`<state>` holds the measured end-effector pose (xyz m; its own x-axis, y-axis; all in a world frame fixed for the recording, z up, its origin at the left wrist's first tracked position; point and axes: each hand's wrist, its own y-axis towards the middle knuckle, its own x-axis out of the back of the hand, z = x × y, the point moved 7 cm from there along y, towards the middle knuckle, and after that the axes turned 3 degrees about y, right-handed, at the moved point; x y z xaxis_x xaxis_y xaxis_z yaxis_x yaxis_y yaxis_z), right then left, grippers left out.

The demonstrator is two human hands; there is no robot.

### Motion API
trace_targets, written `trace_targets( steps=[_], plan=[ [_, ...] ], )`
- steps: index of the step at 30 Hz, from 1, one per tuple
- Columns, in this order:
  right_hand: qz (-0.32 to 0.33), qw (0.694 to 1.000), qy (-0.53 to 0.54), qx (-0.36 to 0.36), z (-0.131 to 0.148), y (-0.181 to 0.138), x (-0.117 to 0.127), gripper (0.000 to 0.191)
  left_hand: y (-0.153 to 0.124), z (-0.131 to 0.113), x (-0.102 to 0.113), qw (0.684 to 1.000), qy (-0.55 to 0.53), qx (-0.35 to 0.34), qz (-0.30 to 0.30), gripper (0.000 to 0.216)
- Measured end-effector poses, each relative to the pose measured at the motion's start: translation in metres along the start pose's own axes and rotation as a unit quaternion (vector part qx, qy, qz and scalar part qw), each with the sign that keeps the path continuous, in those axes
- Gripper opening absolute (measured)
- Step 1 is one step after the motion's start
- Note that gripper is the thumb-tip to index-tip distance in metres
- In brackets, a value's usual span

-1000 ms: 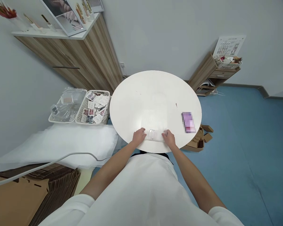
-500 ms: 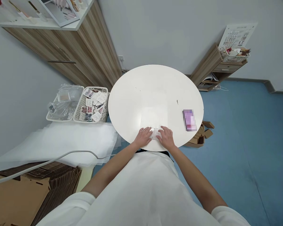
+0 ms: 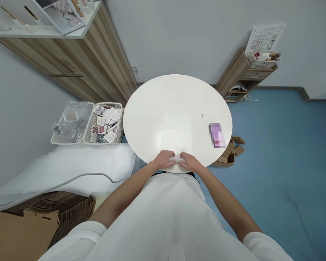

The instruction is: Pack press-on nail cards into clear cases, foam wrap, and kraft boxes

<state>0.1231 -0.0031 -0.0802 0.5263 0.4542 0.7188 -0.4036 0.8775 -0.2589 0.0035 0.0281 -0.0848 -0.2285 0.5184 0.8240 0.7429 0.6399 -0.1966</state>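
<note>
Between my two hands, at the near edge of the white round table (image 3: pixel 163 108), is a small clear plastic piece (image 3: pixel 177 158). It looks like a narrow strip from here; whether it is a bag or a folded sheet I cannot tell. My left hand (image 3: pixel 164 159) grips its left end with curled fingers. The right end is pinched by my right hand (image 3: pixel 188 161), the thumb on the near side. Both hands rest low over the tabletop. A pixelated purple, phone-shaped item (image 3: pixel 217 135) lies on the table's right side.
Left of the table stand a white basket of printed cards (image 3: pixel 104 123) and a basket of clear plastic packaging (image 3: pixel 72 123). White sheets (image 3: pixel 97 163) and stacked cardboard (image 3: pixel 27 228) lie nearer. An open cardboard box (image 3: pixel 225 157) sits on the floor at right.
My fingers have curled in from lying flatter over the plastic piece to gripping its ends. The piece now appears narrower. The whole view has shifted slightly.
</note>
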Motion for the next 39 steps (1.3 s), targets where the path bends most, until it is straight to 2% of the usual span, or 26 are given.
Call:
trace_targets(
  steps=[5,10,16,21,24,27,29,31,33,34,36,39],
  plan=[
    [0.037,0.995,0.06,-0.064,-0.011,0.016,0.012,0.024,0.01,0.012,0.014,0.998,-0.036,0.048,-0.012,0.036],
    [0.035,0.992,0.086,-0.081,-0.024,0.034,0.028,0.026,0.019,0.03,0.024,0.991,-0.111,0.076,-0.011,0.044],
    [0.047,0.973,0.146,-0.171,-0.05,0.043,0.022,0.029,0.025,0.054,0.016,0.967,-0.215,0.134,-0.003,0.029],
    [-0.005,0.957,0.172,-0.233,-0.068,0.043,0.024,0.028,0.028,0.073,0.004,0.943,-0.256,0.213,0.015,0.026],
    [-0.043,0.953,0.146,-0.263,-0.077,0.037,0.027,0.027,0.024,0.086,0.007,0.937,-0.215,0.274,-0.01,0.024],
    [-0.112,0.948,0.083,-0.287,-0.083,0.026,0.031,0.034,0.017,0.091,0.011,0.939,-0.144,0.312,-0.014,0.027],
    [-0.179,0.945,0.027,-0.273,-0.08,0.018,0.035,0.042,0.013,0.088,0.016,0.944,-0.094,0.316,-0.029,0.031],
    [-0.236,0.944,-0.025,-0.231,-0.071,0.012,0.039,0.044,0.01,0.08,0.025,0.951,-0.039,0.299,-0.075,0.036],
    [-0.25,0.953,-0.059,-0.159,-0.057,0.011,0.04,0.038,0.01,0.066,0.034,0.961,0.017,0.246,-0.122,0.043],
    [-0.234,0.963,-0.07,-0.115,-0.049,0.014,0.038,0.035,0.012,0.056,0.036,0.969,0.038,0.205,-0.131,0.047],
    [-0.165,0.982,-0.083,-0.029,-0.035,0.021,0.03,0.033,0.018,0.038,0.032,0.985,0.061,0.114,-0.112,0.052],
    [-0.053,0.994,-0.088,0.029,-0.026,0.033,0.014,0.041,0.026,0.023,0.019,0.996,0.061,0.034,-0.048,0.057]
  ],
)
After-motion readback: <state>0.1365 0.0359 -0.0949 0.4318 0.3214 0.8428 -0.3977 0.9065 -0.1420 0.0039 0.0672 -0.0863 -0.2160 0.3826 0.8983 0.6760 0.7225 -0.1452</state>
